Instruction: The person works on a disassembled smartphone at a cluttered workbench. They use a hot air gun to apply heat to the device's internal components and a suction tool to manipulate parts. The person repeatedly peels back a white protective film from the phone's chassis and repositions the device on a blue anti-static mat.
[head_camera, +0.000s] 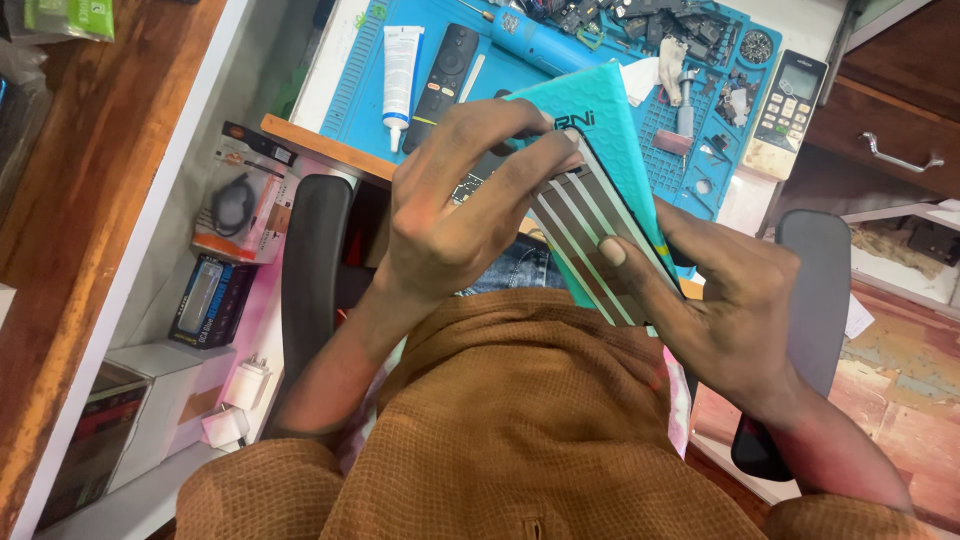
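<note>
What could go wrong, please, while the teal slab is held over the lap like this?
1. The teal rectangular slab with striped underside is pinched by the left hand and right hand in mid-air; a slipped grip could drop it.
2. A swing could knock the white tube or black remote control.

Bright, even daylight fills the view, strongest at the upper centre, where the blue work mat (560, 75) on the desk looks vivid. Shadows are soft, deepest between the chair armrests at centre. A pink cast tints the lower left and lower right. Focus is fairly sharp at centre; straight lines bow slightly toward the edges.
</note>
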